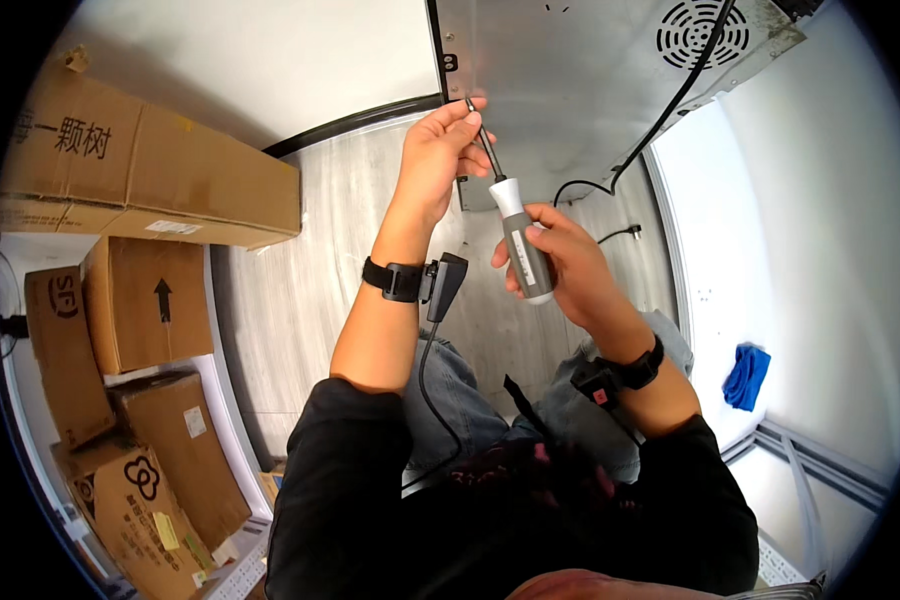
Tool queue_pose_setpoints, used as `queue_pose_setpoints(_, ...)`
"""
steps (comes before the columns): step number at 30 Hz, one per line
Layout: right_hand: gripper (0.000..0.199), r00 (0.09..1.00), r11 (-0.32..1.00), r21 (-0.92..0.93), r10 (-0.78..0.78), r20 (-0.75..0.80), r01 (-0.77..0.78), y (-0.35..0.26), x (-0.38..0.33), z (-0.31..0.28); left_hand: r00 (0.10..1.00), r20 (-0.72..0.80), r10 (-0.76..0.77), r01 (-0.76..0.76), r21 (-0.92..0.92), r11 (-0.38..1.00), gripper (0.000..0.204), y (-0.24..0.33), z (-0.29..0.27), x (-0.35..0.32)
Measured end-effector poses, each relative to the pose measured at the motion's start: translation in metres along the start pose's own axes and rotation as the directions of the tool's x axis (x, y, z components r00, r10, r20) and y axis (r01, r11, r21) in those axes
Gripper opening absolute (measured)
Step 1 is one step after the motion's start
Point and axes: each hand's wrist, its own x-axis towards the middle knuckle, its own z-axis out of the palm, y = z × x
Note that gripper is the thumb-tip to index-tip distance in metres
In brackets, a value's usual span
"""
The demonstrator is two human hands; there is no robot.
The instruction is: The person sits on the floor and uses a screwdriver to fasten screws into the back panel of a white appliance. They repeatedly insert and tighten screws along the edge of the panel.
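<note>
A screwdriver (523, 250) with a grey and white handle slants up and to the left in front of a bare metal panel (560, 100). My right hand (567, 262) is closed around its handle. At the upper end of the shaft, my left hand (438, 158) pinches near the tip with thumb and forefinger, its other fingers loosely curled. Whether a small screw sits at the tip is too small to tell. Both hands are close to the panel's left edge, where small holes and a dark fitting (450, 63) show.
The panel carries a round slotted vent (702, 37) and a black cable (670, 108) hanging down; a plug (634, 232) lies on the wooden-look floor (340, 200). Cardboard boxes (210, 170) are stacked at left. A blue cloth (746, 377) lies at right on a white surface.
</note>
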Motion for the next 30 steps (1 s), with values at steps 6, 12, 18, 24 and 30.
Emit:
queue_pose_setpoints(6,0.034,0.999,0.995,0.096,-0.028,0.046,0.023,0.013,-0.001,0.019,1.000,0.013,0.028,-0.027,-0.024,0.999,0.028,0.007,-0.006,-0.003)
queue_pose_setpoints(12,0.036,0.992,0.983,0.182,-0.038,0.118,0.016,0.015,0.004,0.023,0.999,0.010,0.037,-0.037,-0.026,0.999,0.029,0.009,-0.006,-0.003)
queue_pose_setpoints(18,0.037,0.984,0.974,0.225,-0.054,0.170,0.015,0.014,0.004,0.020,0.999,0.020,0.039,-0.038,-0.035,0.999,0.029,0.008,-0.005,-0.002)
queue_pose_setpoints(24,0.037,0.977,0.964,0.267,-0.046,0.208,-0.012,0.015,0.006,0.016,0.998,0.036,0.052,-0.050,-0.067,0.997,0.028,0.008,-0.006,-0.001)
queue_pose_setpoints(30,0.036,0.967,0.946,0.321,-0.042,0.250,-0.042,0.015,0.008,0.014,0.998,0.039,0.055,-0.052,-0.075,0.996,0.028,0.006,-0.007,-0.001)
